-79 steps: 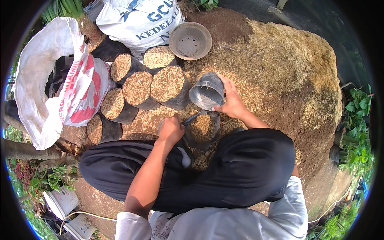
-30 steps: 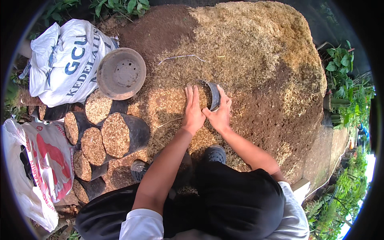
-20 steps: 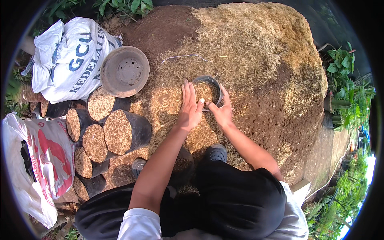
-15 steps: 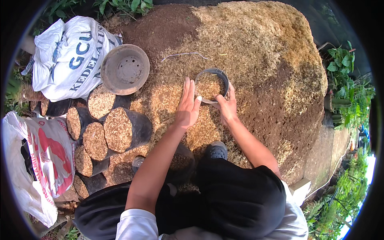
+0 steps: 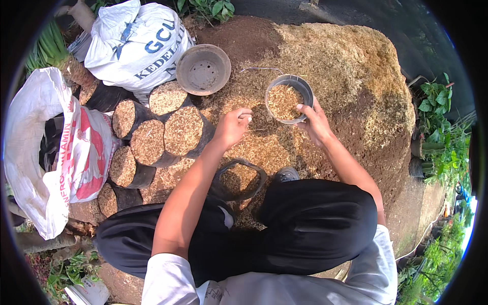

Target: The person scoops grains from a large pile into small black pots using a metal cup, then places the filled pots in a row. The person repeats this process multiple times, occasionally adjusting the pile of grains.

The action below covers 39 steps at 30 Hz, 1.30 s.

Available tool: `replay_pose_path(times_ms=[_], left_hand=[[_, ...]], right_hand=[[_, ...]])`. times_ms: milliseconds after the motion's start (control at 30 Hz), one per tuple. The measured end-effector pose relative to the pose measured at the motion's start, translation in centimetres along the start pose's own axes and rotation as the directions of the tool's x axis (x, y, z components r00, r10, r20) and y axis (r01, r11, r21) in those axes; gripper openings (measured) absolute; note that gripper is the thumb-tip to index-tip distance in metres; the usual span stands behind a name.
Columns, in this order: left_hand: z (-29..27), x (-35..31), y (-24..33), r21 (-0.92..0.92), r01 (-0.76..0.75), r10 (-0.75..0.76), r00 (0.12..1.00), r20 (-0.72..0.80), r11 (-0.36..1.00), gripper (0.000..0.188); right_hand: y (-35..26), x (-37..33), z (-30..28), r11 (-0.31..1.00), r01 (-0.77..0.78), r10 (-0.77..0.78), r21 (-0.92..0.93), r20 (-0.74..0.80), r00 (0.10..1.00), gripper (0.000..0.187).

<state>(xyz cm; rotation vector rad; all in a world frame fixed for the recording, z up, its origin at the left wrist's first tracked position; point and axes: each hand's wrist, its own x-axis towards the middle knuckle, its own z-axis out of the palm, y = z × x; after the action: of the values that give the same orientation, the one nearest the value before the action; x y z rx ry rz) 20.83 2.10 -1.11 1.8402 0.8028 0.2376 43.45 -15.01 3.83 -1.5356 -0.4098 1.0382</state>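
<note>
Parted now, left hand [image 5: 232, 129] curls closed, right hand [image 5: 317, 123] grips filled pot [image 5: 304, 88]; left bags [image 5: 206, 135] look full, near bag [image 5: 258, 182] partly.

From the bag [image 5: 219, 190] before the legs [image 5: 317, 216], the left hand [image 5: 233, 128] is at twelve o'clock and the pot [image 5: 304, 91], shavings [image 5: 282, 101] inside, at one in the right hand [image 5: 317, 125]; the heap [image 5: 351, 76] spreads toward two. Filled bags [image 5: 204, 136] cluster at ten, one sack [image 5: 91, 147] beyond them near nine, another sack [image 5: 137, 46] at eleven, a bowl [image 5: 203, 77] beside it.

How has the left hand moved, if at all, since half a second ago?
Yes: the left hand has shifted leftward, closer to the round brown pot.
</note>
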Motion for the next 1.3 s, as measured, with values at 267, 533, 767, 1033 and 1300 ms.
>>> replay_pose_path(times_ms=[267,533,767,1033,1300], left_hand=[[-7.2,-5.2,-0.6,0.279,0.046,-0.158,0.905,0.395,0.959,0.055],[-5.5,-11.3,-4.5,0.506,0.027,-0.21,0.928,0.308,0.862,0.035],[-6.1,-11.1,-3.1,0.173,0.305,-0.333,0.928,0.169,0.937,0.003],[-5.9,-11.1,-4.2,-0.017,0.311,-0.305,0.94,0.154,0.95,0.006],[-5.5,-11.0,-5.6,-0.027,0.29,-0.282,0.945,0.166,0.957,0.016]], right_hand=[[-0.6,-3.6,2.3,0.966,0.178,-0.114,-0.189,0.309,0.944,0.086],[4.2,-8.3,7.8,0.516,0.696,-0.411,-0.5,0.568,0.713,0.085],[5.6,-9.7,8.8,0.297,0.842,-0.43,-0.451,0.723,0.54,0.1],[5.5,-10.2,8.6,0.258,0.903,-0.48,-0.344,0.765,0.429,0.097],[5.2,-10.2,8.7,0.233,0.917,-0.49,-0.322,0.776,0.397,0.094]])
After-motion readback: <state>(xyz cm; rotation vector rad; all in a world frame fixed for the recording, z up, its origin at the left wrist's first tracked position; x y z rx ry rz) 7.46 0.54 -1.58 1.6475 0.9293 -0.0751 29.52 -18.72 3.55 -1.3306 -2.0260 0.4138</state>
